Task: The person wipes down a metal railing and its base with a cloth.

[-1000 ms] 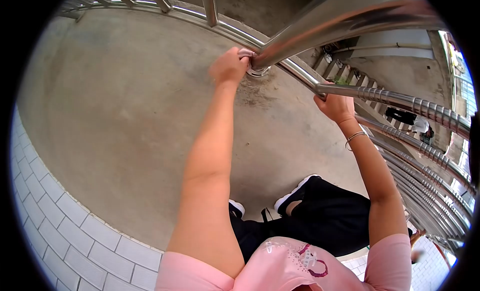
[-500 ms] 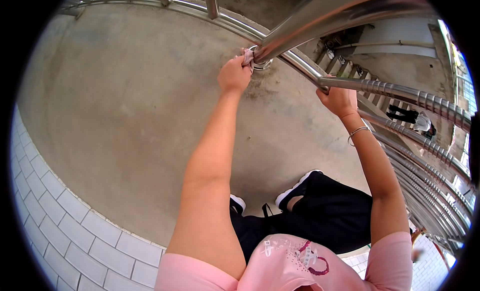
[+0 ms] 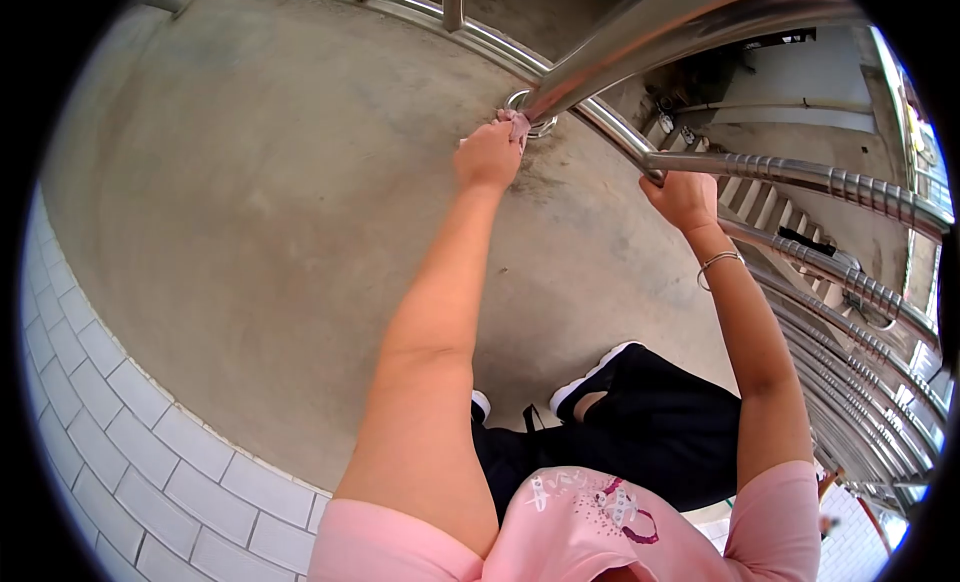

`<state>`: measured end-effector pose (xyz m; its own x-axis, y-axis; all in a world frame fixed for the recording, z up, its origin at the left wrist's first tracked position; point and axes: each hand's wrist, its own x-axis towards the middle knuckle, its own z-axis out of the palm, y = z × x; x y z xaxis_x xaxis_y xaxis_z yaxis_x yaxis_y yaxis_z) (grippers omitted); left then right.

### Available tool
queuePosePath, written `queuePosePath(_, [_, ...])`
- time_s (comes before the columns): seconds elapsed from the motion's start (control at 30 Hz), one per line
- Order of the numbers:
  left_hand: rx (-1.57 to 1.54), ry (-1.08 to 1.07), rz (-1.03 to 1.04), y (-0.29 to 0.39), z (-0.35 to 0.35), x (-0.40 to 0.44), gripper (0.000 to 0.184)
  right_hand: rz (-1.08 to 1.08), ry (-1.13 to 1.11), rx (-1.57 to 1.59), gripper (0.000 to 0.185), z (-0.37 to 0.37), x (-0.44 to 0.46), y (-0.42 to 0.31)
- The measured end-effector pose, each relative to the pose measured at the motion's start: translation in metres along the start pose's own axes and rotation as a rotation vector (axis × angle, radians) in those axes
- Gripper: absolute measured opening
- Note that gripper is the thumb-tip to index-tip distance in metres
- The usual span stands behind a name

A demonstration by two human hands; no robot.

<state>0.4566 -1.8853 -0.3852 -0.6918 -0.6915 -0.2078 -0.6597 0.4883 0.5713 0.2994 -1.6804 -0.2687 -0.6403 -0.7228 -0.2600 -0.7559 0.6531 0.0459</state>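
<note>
My left hand is closed around a crumpled pink cloth. The cloth presses against the foot of a thick metal post, beside the shiny round collar at its base. Farther right, my right hand wraps around the end of a metal railing bar, with a thin bracelet on that wrist. Part of the right fingers is hidden by the bar.
Grey concrete floor spreads ahead, with a white tiled wall at lower left. Ribbed metal rails run down my right side. Beyond them stairs descend, where a partly hidden person is. My shoes stand below.
The view has shifted slightly. My left hand and the cloth appear a little lower and farther right, still at the post's foot. My right hand keeps its grip; the person on the stairs is more hidden.
</note>
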Motion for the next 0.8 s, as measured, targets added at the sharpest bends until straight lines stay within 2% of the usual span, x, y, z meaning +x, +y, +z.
queuePosePath(0.13, [0.080,-0.106,0.026,0.013,-0.011,-0.005,0.022,0.027,0.049,0.066,0.038,-0.002,-0.005,-0.002])
queuePosePath(0.2, [-0.061,-0.244,0.135,0.022,-0.013,-0.008,0.024,0.010,0.042,0.065,0.039,-0.008,-0.004,-0.003])
queuePosePath(0.33, [-0.098,-0.246,0.178,0.047,0.005,-0.004,0.030,-0.017,0.022,0.007,0.039,-0.015,-0.004,-0.008])
queuePosePath(0.47, [0.100,-0.171,0.161,0.051,0.042,-0.002,0.037,-0.063,0.083,0.055,0.037,0.000,0.000,0.001])
queuePosePath(0.63, [0.238,-0.146,0.127,0.053,0.041,-0.004,0.038,-0.096,0.084,0.059,0.034,-0.004,0.001,-0.002])
queuePosePath(0.8, [0.242,-0.157,0.241,0.028,0.017,-0.007,0.034,-0.100,0.107,0.077,0.033,-0.002,0.001,-0.001])
